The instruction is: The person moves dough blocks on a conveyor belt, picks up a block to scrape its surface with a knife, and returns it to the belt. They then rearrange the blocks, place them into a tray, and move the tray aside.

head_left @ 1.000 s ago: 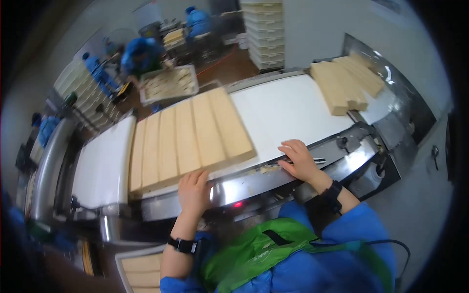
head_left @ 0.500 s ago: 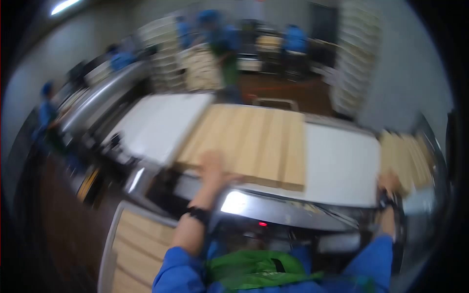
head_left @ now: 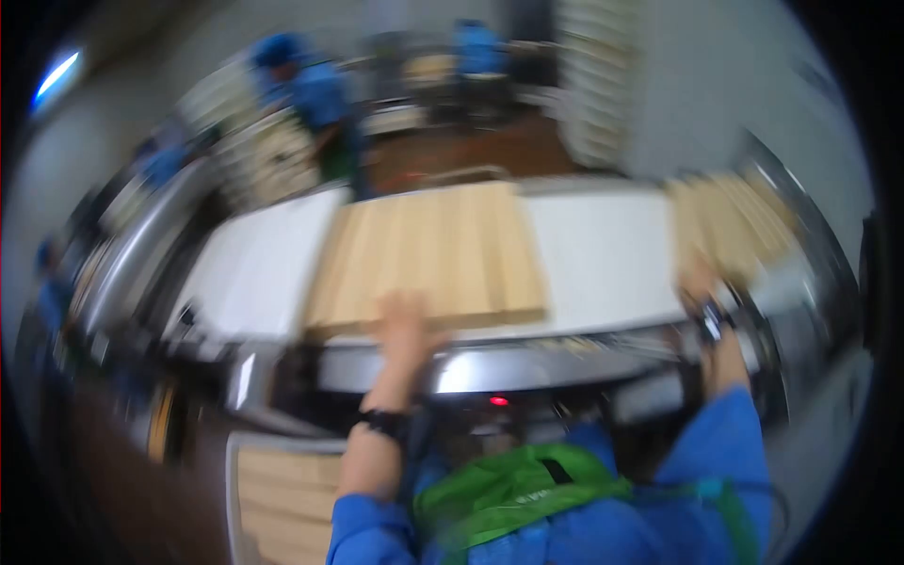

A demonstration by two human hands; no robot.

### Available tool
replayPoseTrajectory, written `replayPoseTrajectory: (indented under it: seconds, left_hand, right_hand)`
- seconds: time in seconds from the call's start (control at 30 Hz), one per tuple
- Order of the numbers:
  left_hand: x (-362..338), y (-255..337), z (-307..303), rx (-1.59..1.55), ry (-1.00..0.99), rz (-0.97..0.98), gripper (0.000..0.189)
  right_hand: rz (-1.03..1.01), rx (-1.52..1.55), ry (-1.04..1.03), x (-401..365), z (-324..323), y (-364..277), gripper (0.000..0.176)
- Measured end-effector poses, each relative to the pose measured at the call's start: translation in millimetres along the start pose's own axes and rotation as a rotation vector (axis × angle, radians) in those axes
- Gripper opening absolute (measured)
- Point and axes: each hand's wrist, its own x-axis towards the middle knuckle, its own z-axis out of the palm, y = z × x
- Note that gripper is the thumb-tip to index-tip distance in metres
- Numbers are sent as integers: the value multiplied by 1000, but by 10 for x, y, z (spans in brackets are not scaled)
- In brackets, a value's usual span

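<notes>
At the middle of the view, reaching toward twelve o'clock, a row of long, pale-beige rectangular blocks (head_left: 433,245) lies side by side on a steel-edged bench with a smooth white top (head_left: 603,254). The left hand (head_left: 403,330), at seven o'clock from centre, is at the row's near edge, its fingers wide, the thumb out toward three o'clock; whether it presses or merely hovers, I cannot tell. At three o'clock, the right hand (head_left: 699,282) is at the near end of a second cluster of beige blocks (head_left: 730,221); motion blur smears it, so I cannot tell whether its fingers are wide, narrow or holding a block. A bare stretch of white top separates the two groups. Toward seven o'clock, below the bench, a white-rimmed rectangular tray (head_left: 233,490) holds more beige slabs (head_left: 287,490). A person in blue (head_left: 315,94) is at eleven o'clock; tall stacked white crates (head_left: 593,85) rise at one.
</notes>
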Motion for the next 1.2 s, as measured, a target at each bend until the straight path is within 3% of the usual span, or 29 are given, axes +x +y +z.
replayPoseTrajectory:
  seconds: [0.1, 0.13, 0.3, 0.4, 0.57, 0.67, 0.7, 0.8, 0.83, 0.9, 0.97, 1.0, 1.1, 1.13, 1.2]
  left_hand:
    - [-113, 173, -125, 37, -29, 96, 84]
    - [-112, 105, -110, 42, -38, 110, 84]
    - [-184, 154, -130, 30, -48, 124, 82]
    - [-176, 149, -148, 37, -53, 109, 80]
    - [-154, 102, -83, 41, -25, 93, 78]
    - [-148, 79, -76, 38, 1, 108, 75]
    - [-148, 100, -87, 30, 12, 113, 73]
    - [-130, 208, -169, -56, -8, 149, 69]
    - [-110, 266, -205, -226, 13, 221, 68]
    - [-80, 496, -275, -571, 57, 351, 67]
    - [-82, 900, -381, -840, -53, 379, 62]
    - [-74, 1077, -232, -1208, -124, 345, 61]
    - [-11, 1545, -91, -1734, -537, 106, 64]
    - [-51, 1721, -159, -1978, -631, 17, 68]
    - [98, 1931, 21, -1903, -296, 201, 66]
  right_hand:
    - [55, -1, -23, 180, 163, -269, 39]
    - [122, -30, -96, 147, 108, -429, 60]
    - [217, -59, -235, 13, 16, -722, 88]
    - [283, 6, -164, 166, 197, -793, 93]
    - [361, -52, -247, 225, 178, -851, 85]
    - [338, 87, -234, 183, 154, -709, 76]
    - [304, 169, -217, 151, 109, -678, 73]
    - [395, 1233, -229, -113, 26, -684, 65]
    - [314, 1534, -314, -154, 4, -696, 55]
    - [363, 1918, -485, -388, -122, -809, 59]
    - [374, 2207, -632, -733, -352, -1056, 61]
    - [358, 2310, -689, -898, -426, -1199, 61]
    - [287, 2465, -901, -1325, -374, -1501, 67]
    - [214, 2379, -955, -1438, -303, -1583, 70]
    - [59, 2199, -1048, -1571, -206, -1723, 77]
